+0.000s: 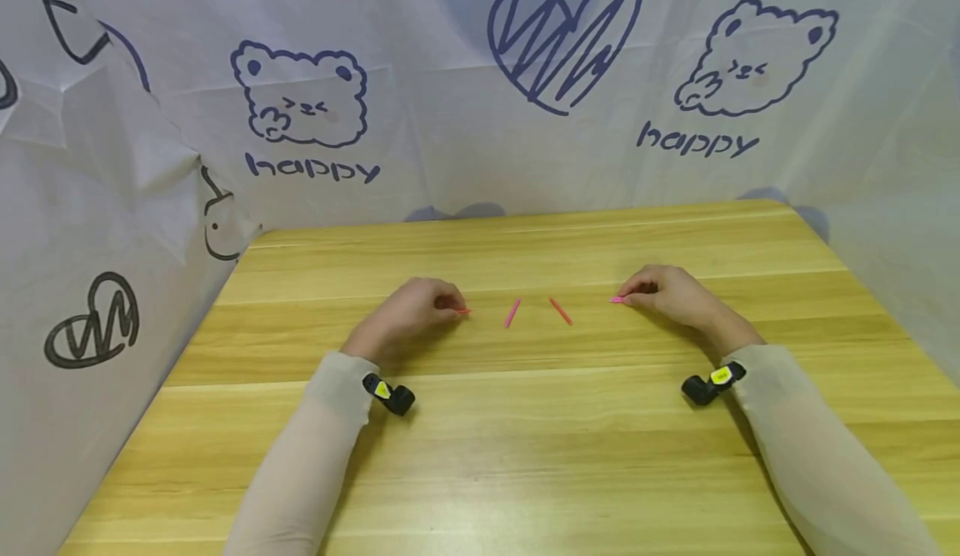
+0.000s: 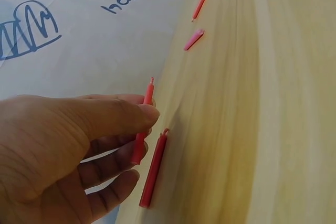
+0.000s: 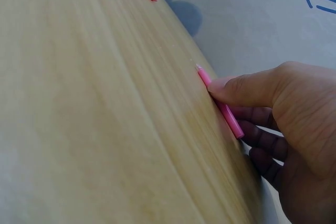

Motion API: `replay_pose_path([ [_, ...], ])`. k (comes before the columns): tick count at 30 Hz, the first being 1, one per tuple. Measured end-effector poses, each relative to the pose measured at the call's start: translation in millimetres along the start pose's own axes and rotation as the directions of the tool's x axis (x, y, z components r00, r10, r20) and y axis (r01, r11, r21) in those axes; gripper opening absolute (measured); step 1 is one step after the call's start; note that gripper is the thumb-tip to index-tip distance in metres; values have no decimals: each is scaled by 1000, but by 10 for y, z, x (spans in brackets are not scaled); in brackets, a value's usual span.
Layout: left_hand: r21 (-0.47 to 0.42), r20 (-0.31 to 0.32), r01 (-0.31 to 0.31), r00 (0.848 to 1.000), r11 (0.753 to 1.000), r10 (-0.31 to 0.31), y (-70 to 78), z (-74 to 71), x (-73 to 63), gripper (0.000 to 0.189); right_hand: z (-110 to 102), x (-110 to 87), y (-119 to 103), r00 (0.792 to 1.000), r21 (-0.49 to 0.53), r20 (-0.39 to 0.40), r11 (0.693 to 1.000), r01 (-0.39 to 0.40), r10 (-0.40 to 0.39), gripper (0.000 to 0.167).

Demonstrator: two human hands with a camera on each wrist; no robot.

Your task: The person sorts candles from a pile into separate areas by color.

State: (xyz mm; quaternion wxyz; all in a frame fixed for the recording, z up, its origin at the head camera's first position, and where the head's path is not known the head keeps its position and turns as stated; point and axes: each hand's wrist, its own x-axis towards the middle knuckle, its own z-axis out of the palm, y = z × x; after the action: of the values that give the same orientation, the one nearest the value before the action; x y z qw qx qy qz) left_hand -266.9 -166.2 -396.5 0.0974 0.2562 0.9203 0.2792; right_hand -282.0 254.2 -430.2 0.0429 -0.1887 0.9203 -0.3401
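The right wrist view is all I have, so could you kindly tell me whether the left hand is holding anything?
Observer: Yes, the left hand pinches a red stick.
Operator: Thank you; is anything close to it?
Observer: The left wrist view shows a second red stick close beside the held one.
Operator: How do the pink stick and the orange-red stick lying further off slant?
Observer: Toward each other, their far ends closer together than their near ends.
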Motion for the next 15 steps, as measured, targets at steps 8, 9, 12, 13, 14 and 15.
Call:
replay_pose_path([
  [8, 46, -60, 19, 998, 999, -16, -55, -42, 4, 12, -1, -3, -6, 1000, -1, -2, 1000, 6, -6, 14],
  [9, 62, -64, 14, 998, 998, -10, -64, -45, 9, 13, 0, -2, -4, 1000, 0, -3, 1000, 8, -8, 14],
  [12, 101, -79, 8, 997, 995, 0, -89, -51, 20, 15, 1, -1, -3, 1000, -1, -3, 1000, 13, -13, 14],
  [13, 113, -84, 5, 996, 994, 4, -97, -52, 23, 16, 2, -1, -4, 1000, -1, -3, 1000, 14, -14, 14],
  [14, 122, -91, 6, 996, 993, 6, -107, -53, 25, 16, 2, -2, -5, 1000, -1, -2, 1000, 14, -14, 14],
  [15, 129, -97, 4, 995, 992, 8, -120, -53, 28, 17, 2, -3, -7, 1000, -1, -1, 1000, 13, -13, 14],
])
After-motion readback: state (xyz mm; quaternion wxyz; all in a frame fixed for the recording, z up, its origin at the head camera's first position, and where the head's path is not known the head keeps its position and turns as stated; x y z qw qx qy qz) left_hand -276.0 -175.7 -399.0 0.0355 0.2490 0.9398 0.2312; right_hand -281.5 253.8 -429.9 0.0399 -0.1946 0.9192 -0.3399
